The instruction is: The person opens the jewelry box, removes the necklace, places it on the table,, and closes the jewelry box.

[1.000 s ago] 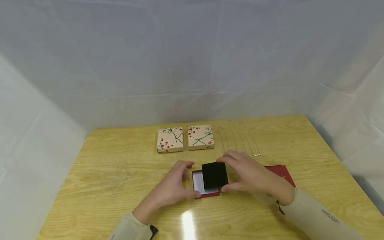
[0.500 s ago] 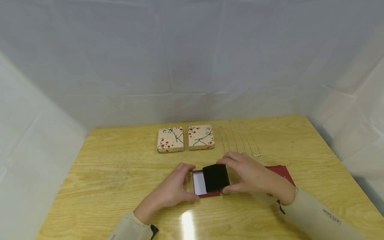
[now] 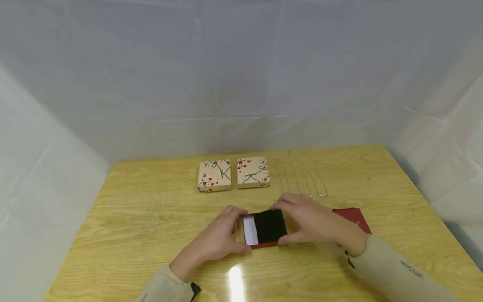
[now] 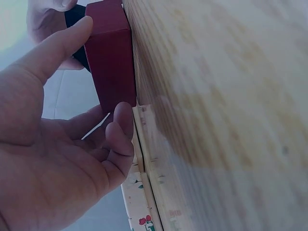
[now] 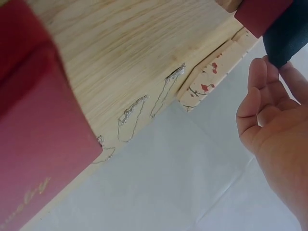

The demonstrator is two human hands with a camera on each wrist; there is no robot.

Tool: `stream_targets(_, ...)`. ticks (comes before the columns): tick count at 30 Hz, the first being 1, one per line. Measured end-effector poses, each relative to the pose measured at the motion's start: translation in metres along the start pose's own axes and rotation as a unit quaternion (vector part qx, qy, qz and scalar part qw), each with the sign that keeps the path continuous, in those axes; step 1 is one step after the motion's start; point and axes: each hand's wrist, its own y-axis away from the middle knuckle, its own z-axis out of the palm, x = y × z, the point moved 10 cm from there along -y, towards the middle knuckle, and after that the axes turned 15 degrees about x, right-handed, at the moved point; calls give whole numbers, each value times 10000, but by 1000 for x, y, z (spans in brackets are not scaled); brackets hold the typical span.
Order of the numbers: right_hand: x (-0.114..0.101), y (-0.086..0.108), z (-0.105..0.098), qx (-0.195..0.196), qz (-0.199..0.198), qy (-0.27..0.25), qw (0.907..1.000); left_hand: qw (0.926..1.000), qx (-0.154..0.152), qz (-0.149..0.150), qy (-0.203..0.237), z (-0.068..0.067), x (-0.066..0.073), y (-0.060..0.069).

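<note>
A shallow red box (image 4: 110, 57) with a white inside (image 3: 250, 230) lies at the front middle of the table. My left hand (image 3: 216, 237) holds its left side, thumb on the near corner and fingers at the far one. A square black pad (image 3: 269, 226) covers the right part of the box, leaving a white strip bare at the left. My right hand (image 3: 309, 218) pinches the pad's right side between thumb and fingers. In the right wrist view, the pad (image 5: 286, 38) stands up above the box wall. How deep its right edge sits is hidden.
Two cream boxes with a red blossom pattern, one left (image 3: 214, 175) and one right (image 3: 253, 172), stand at the back. Several thin silver necklaces (image 3: 322, 194) lie beside them. Right of my right hand is a red piece (image 3: 354, 219) with gold lettering.
The black pad has come down lower and flatter over the red box, its near edge now meeting the box's front rim. My left fingers have shifted slightly right against the box.
</note>
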Motion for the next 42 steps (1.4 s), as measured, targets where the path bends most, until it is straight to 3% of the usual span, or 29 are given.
stream_targets(42,-13,-14,26,-145,-218,-64,9996,9997,-144,130,-127,2,-1,-1)
